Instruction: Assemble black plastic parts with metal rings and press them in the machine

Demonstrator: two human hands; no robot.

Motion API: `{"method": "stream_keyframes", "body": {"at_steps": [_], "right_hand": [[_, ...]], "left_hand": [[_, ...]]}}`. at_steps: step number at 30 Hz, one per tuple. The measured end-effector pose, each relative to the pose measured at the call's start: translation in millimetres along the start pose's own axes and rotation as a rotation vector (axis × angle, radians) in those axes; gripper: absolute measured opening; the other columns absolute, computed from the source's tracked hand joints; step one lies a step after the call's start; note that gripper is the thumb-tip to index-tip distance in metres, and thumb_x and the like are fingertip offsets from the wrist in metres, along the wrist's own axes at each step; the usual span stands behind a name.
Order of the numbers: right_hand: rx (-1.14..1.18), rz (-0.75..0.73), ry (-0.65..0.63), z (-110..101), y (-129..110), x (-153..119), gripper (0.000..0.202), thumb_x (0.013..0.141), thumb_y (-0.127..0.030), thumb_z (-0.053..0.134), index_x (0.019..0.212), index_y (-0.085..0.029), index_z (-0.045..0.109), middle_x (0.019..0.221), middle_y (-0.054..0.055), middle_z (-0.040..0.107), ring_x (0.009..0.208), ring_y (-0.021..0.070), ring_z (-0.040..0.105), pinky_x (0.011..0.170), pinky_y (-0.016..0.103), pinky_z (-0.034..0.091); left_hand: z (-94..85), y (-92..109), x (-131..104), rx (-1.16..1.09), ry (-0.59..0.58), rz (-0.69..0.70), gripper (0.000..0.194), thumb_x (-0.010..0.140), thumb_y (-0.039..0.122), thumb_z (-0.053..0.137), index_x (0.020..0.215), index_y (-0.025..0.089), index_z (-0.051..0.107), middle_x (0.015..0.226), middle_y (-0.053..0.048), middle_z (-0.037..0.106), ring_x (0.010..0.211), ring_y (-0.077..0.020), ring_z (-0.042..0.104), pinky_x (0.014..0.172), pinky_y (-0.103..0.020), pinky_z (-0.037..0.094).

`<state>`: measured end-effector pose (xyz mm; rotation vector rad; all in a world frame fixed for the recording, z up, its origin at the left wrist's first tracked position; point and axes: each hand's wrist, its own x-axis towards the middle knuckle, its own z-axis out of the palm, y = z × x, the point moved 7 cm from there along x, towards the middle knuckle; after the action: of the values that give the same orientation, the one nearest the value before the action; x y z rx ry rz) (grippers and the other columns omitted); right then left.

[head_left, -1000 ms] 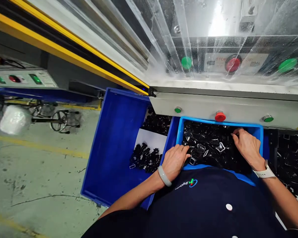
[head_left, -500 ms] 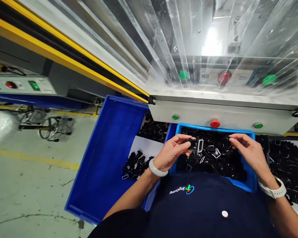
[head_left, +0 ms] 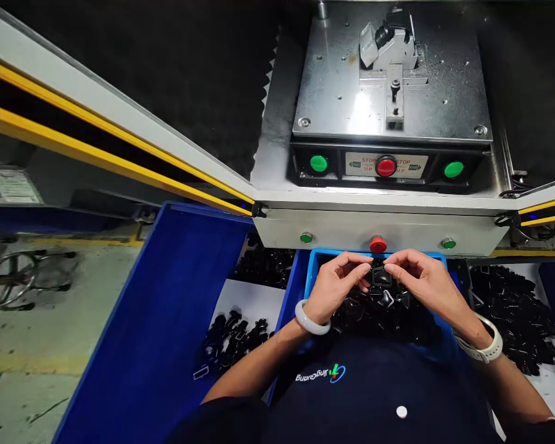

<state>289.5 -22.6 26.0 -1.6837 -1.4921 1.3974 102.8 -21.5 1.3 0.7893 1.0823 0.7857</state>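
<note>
Between my hands is a glossy black plastic part (head_left: pixel 382 275) with a squarish frame-like outline. My left hand (head_left: pixel 340 282) is closed, pinching its left side between thumb and fingers. On the opposite side my right hand (head_left: pixel 425 283) is closed on it too, partly hiding its edge. Both hands are above a light-blue bin (head_left: pixel 311 271) full of similar black parts (head_left: pixel 374 314), a few with bright silvery rims. Behind them, a metal fixture (head_left: pixel 395 52) on the machine's plate (head_left: pixel 330 80) carries a black piece (head_left: pixel 400 21).
A control panel with a red button (head_left: pixel 378 244) and green buttons (head_left: pixel 306 237) spans the machine's front edge. Yellow-striped posts (head_left: pixel 166 160) flank the opening. A dark-blue crate (head_left: pixel 143 320) stands left, with black parts on white sheets. More parts (head_left: pixel 513 308) lie right.
My right hand has moved left to meet the left hand at the black part. The ribbed transparent cover no longer hides the machine's plate and fixture. The view has shifted.
</note>
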Motion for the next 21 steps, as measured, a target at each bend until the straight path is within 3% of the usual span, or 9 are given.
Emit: {"method": "stream_keyframes", "body": {"at_steps": [8, 13, 15, 17, 21], "right_hand": [[0.103, 0.036, 0.073, -11.1, 6.6, 15.1, 0.04, 0.09, -0.059, 0.071, 0.101, -0.02, 0.075, 0.09, 0.003, 0.074, 0.076, 0.0145, 0.063, 0.072, 0.031, 0.05], [0.097, -0.005, 0.05, -16.3, -9.0, 25.0, 0.042, 0.09, -0.059, 0.072, 0.101, -0.019, 0.076, 0.089, 0.004, 0.074, 0.077, 0.0156, 0.066, 0.073, 0.031, 0.053], [0.071, -0.096, 0.008, -25.9, -33.6, 40.2, 0.041, 0.091, -0.058, 0.071, 0.102, -0.018, 0.076, 0.088, 0.005, 0.074, 0.078, 0.0165, 0.067, 0.075, 0.032, 0.056], [-0.003, -0.252, 0.076, -48.6, -71.6, 67.9, 0.04, 0.094, -0.056, 0.069, 0.106, -0.019, 0.076, 0.094, 0.006, 0.075, 0.082, 0.017, 0.069, 0.079, 0.034, 0.058], [-0.323, -0.612, 0.596, -112.1, -163.4, 151.9, 0.042, 0.1, -0.056, 0.06, 0.12, -0.02, 0.07, 0.121, 0.012, 0.069, 0.11, 0.0222, 0.067, 0.101, 0.043, 0.056]], "left_hand": [[7.8, 12.3, 17.5, 0.105, -0.009, 0.11, 0.033, 0.093, 0.042, 0.074, 0.113, 0.016, 0.078, 0.106, -0.007, 0.07, 0.074, -0.0137, 0.072, 0.075, -0.03, 0.062], [11.1, 36.8, 31.7, 0.289, -0.005, 0.232, 0.029, 0.085, 0.037, 0.083, 0.107, 0.018, 0.081, 0.102, -0.007, 0.07, 0.067, -0.0104, 0.064, 0.063, -0.025, 0.056], [8.9, 58.9, 41.5, 0.308, 0.002, 0.287, 0.022, 0.085, 0.033, 0.083, 0.099, 0.016, 0.081, 0.097, -0.006, 0.072, 0.064, -0.0094, 0.063, 0.06, -0.024, 0.054], [3.8, 88.0, 55.6, 0.265, 0.017, 0.339, 0.018, 0.086, 0.03, 0.081, 0.097, 0.016, 0.079, 0.09, -0.005, 0.073, 0.061, -0.009, 0.063, 0.06, -0.023, 0.054], [-12.7, 159.8, 96.1, 0.164, 0.149, 0.517, 0.014, 0.086, 0.024, 0.08, 0.094, 0.014, 0.075, 0.081, -0.002, 0.073, 0.059, -0.0091, 0.065, 0.058, -0.021, 0.055]]}}
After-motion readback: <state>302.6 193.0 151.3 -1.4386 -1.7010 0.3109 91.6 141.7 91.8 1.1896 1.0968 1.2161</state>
